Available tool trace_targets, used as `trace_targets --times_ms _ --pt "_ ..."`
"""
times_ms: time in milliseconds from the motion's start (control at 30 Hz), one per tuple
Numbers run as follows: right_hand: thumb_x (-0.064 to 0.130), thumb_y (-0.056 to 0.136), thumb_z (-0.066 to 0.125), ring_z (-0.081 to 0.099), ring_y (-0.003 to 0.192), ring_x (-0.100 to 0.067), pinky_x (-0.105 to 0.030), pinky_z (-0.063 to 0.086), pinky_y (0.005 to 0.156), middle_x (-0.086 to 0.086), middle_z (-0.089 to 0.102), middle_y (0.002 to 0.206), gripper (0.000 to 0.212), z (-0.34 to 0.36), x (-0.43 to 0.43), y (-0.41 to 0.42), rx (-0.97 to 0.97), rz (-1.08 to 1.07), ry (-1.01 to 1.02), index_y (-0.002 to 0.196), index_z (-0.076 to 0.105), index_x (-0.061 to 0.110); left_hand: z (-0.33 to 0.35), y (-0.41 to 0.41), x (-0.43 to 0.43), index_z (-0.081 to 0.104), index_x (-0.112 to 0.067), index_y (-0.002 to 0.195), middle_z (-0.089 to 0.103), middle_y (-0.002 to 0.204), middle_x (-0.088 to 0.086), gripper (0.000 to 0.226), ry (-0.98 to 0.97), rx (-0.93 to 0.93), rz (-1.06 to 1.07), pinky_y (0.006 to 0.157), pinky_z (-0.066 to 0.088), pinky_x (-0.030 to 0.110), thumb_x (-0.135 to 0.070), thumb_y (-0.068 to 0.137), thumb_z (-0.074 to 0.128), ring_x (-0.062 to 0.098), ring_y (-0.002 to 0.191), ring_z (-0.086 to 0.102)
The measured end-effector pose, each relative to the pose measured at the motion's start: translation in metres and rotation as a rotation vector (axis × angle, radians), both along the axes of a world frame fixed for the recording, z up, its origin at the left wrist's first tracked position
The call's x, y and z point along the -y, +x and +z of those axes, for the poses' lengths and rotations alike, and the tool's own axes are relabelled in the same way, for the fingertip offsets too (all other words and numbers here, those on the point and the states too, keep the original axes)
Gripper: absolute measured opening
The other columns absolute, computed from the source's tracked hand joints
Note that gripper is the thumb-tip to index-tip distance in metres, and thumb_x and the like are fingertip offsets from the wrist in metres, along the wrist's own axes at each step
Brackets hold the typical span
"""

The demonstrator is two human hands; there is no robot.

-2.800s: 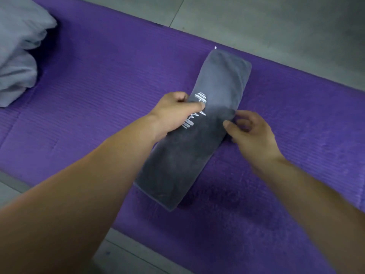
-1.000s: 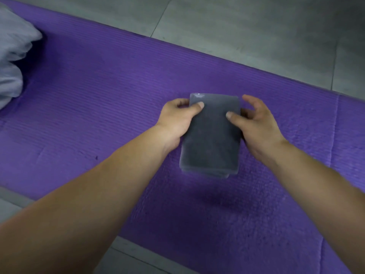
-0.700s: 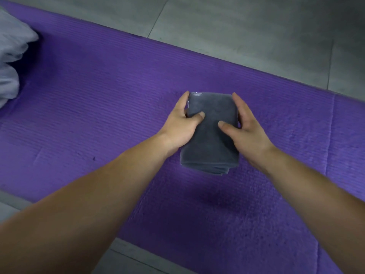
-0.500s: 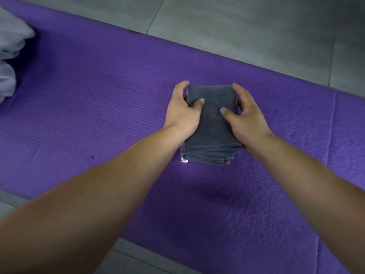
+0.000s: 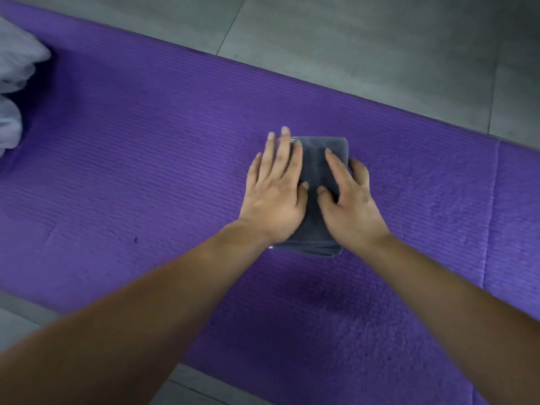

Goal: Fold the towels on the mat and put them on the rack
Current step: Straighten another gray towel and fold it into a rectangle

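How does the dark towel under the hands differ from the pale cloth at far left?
The dark grey towel is folded into a compact rectangle; the pale grey cloth lies bunched. The dark grey towel sits mid-mat under the left hand and right hand; the pale grey cloth is untouched. Both rest on the purple mat.

The folded towel (image 5: 313, 162) in front of you is dark grey cloth with a soft, matt nap. The purple mat (image 5: 146, 176) looks like matt foam, finely ribbed at your left and rougher, fuzzier toward your right. The floor (image 5: 350, 39) beyond is smooth, dull grey tile, and the heap (image 5: 14, 68) at your left is pale matt cloth.
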State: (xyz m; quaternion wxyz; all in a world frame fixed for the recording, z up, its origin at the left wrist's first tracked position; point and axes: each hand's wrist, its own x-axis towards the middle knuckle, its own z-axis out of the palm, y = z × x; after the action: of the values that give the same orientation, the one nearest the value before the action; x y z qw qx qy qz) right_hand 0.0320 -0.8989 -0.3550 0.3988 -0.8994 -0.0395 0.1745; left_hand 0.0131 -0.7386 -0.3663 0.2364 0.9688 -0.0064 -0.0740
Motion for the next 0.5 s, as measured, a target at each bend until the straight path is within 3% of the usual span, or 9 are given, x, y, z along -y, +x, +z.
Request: trace_targets --times_ms 33,100,267,400,500 --pt "0.030 0.102 0.049 0.051 0.111 -0.004 -0.008 0.039 0.085 0.006 0.023 0.153 0.064 0.001 0.003 0.007 -0.004 0.002 -0.006 0.157 0.018 0.044 -0.005 0.000 -0.002 0.005 -0.013 0.162 -0.011 0.170 0.003 0.071 0.056 0.016 -0.070 0.127 -0.004 0.044 -0.042 0.098 0.018 0.020 0.155 -0.015" --pt "0.036 0.104 0.046 0.051 0.096 0.002 -0.008 0.037 0.072 0.010 0.030 0.142 0.063 0.004 0.007 0.023 -0.058 -0.008 -0.021 0.157 0.015 0.048 -0.011 0.000 -0.005 0.002 -0.013 0.162 -0.010 0.170 0.003 0.076 0.099 -0.025 -0.144 0.127 -0.005 0.044 -0.046 0.094 0.009 0.019 0.155 -0.016" --pt "0.053 0.101 0.045 0.049 0.104 -0.009 -0.025 0.046 0.091 0.003 0.026 0.149 0.068 -0.006 0.010 0.024 -0.036 0.134 -0.192 0.159 0.012 0.040 -0.017 -0.002 -0.012 -0.005 -0.019 0.162 -0.016 0.169 -0.003 0.072 0.041 -0.100 -0.174 0.126 -0.008 0.044 -0.045 0.105 0.030 0.013 0.153 -0.021" --pt "0.052 0.102 0.041 0.061 0.096 -0.019 -0.036 0.058 0.083 -0.003 0.022 0.153 0.070 -0.007 0.008 0.024 0.022 0.195 -0.320 0.160 0.011 0.031 -0.013 0.001 -0.015 -0.005 -0.022 0.162 -0.018 0.168 -0.008 0.075 -0.045 -0.178 -0.160 0.127 -0.006 0.042 -0.049 0.103 0.033 0.009 0.152 -0.023" --pt "0.051 0.102 0.043 0.063 0.097 -0.025 -0.037 0.056 0.082 -0.003 0.024 0.154 0.068 -0.007 0.008 0.025 0.030 0.186 -0.303 0.160 0.014 0.031 -0.010 0.004 -0.013 0.015 -0.020 0.162 0.002 0.170 -0.005 0.079 -0.312 -0.090 -0.005 0.126 0.006 0.032 -0.037 0.098 0.057 0.010 0.156 -0.004"
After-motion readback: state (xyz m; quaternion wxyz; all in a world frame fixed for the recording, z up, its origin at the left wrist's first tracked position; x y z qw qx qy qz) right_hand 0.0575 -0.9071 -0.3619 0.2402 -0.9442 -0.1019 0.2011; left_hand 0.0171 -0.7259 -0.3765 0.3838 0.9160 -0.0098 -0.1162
